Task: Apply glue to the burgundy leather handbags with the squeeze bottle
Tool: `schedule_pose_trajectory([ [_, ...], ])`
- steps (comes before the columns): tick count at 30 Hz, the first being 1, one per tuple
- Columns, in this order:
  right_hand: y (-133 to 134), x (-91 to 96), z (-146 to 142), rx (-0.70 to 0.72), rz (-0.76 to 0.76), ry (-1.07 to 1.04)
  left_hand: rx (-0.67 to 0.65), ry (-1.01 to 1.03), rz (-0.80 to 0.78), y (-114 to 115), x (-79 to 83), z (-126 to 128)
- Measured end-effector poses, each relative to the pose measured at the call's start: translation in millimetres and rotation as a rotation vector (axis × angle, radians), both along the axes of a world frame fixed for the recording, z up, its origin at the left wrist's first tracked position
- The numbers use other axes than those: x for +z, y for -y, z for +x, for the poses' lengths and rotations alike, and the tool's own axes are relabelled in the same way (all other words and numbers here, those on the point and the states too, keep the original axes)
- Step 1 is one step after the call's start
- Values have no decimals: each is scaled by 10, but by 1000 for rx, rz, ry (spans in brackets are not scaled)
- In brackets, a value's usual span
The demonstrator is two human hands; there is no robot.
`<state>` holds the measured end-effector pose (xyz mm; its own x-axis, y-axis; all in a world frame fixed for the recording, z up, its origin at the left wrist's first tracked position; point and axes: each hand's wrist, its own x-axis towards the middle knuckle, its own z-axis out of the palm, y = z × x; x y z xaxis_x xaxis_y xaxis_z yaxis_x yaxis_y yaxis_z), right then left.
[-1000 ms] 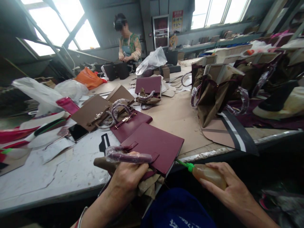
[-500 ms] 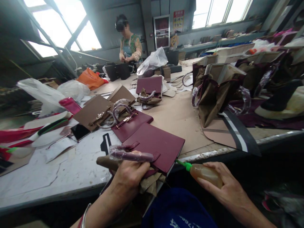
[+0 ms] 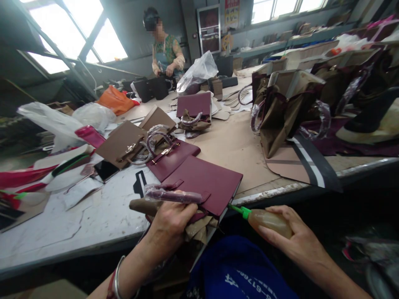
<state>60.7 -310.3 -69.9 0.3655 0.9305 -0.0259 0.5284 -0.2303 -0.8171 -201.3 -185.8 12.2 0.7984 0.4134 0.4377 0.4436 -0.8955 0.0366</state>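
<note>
A burgundy handbag (image 3: 205, 178) lies at the table's front edge, its plastic-wrapped handle (image 3: 174, 195) on top and olive lining (image 3: 201, 228) bunched at its near side. My left hand (image 3: 176, 220) is closed on the bag just below the handle; its fingertips are partly hidden. In my right hand (image 3: 288, 228) is a squeeze bottle (image 3: 269, 222) of amber liquid, gripped between thumb and fingers. The bottle's green nozzle (image 3: 241, 211) points left, its tip at the bag's near right edge. Beyond the bag lies another burgundy handbag (image 3: 173, 160) with wrapped handles.
Brown bags (image 3: 120, 145) and a phone (image 3: 106, 170) lie to the left on the table (image 3: 102, 222). Several unfinished bags (image 3: 289, 99) stand at the right. An orange bag (image 3: 115, 101) is farther back. Across the table a person (image 3: 168, 52) handles dark pieces.
The view has tilted slightly downward. Both hands keep their grips, and the nozzle tip has shifted slightly along the bag's edge. The person across the table has moved their hands.
</note>
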Motion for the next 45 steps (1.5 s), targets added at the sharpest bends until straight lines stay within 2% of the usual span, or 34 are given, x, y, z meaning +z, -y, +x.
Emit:
schedule_pose_trajectory([
  [16,94,38,-138,133,-16,29,2,-21,-25,-4,15,11],
  [20,136,44,-219,82,18,-9,2,-28,-8,2,8,-9],
  [25,184,60,-288,129,1,-50,3,-52,-7,-1,29,5],
  [27,208,81,-335,87,19,-78,-2,-40,-8,-4,42,19],
  [34,298,124,-491,60,8,-171,14,-86,-64,2,26,-3],
  [41,366,194,-556,159,-3,-173,22,-87,-85,-1,32,11],
  [45,378,259,-549,343,-88,-169,15,-68,-77,-8,47,11],
])
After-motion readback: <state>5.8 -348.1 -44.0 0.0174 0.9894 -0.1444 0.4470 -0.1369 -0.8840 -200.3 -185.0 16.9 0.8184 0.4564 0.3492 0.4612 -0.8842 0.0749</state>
